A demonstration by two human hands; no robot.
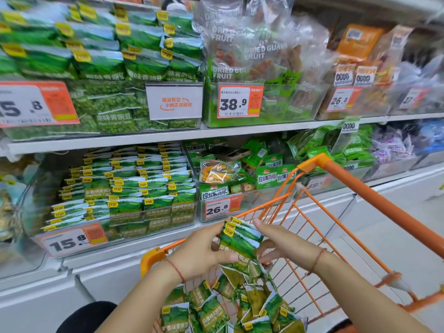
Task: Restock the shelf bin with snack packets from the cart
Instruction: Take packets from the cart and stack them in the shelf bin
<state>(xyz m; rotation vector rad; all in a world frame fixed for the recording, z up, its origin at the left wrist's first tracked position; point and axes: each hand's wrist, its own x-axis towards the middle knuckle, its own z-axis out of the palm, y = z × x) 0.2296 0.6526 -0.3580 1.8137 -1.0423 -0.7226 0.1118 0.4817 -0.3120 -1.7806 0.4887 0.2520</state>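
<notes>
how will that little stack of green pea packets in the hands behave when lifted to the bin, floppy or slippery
The held packets are probably light and a bit floppy: thin film pouches, fanned unevenly. Their glossy film may let them slide apart, so the left hand and right hand likely need a firm pinch.

I read, top shelf first: an orange-and-white price tag (36,104) showing "15.8" on the clear bin of green pea packets (115,116), whose fronts carry "原味青豌豆" and "Peas Original Taste". Beside it, a white card in a clear holder (174,102) bears orange Chinese script too blurred for me to transcribe. The transparent fruit bags (249,56) read "DRIED GUAVA FRUIT"; their bin's tag (239,103) shows "38.9". Further right, a tag (340,100) reads "26.8". Lower shelf: a tag (72,241) marked "15.8", another (222,207) marked "26.8", and green-labelled mixed snack bags (271,179) printed "综合果蔬脆".
</notes>
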